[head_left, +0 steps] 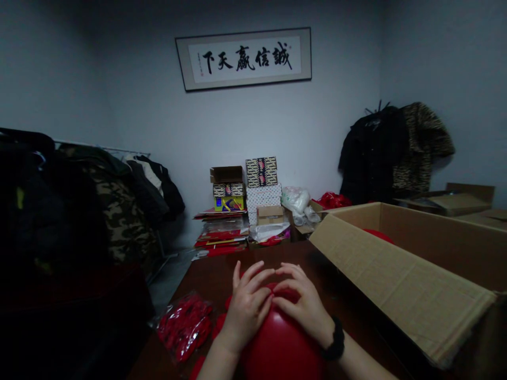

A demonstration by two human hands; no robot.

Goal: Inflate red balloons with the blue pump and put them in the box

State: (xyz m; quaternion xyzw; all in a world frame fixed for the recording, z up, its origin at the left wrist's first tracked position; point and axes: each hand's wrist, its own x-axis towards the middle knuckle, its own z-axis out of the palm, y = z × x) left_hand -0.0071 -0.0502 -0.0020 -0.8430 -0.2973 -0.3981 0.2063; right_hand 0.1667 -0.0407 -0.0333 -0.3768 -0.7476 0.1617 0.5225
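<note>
Both my hands rest on a smooth, round red object, a balloon by the look of it (281,348), low in the middle of the view over a dark wooden table (222,274). My left hand (247,306) curls over its upper left side, fingers bent and pressing. My right hand (303,303), with a black band on the wrist, grips its top, fingertips meeting those of the left. What the fingertips pinch is hidden.
A clear bag of small red pieces (184,324) lies left of my hands. A big open cardboard box (400,264) stands at the right, something red inside. Stacked boxes and red packets (245,208) sit at the far end. Coats hang on both sides.
</note>
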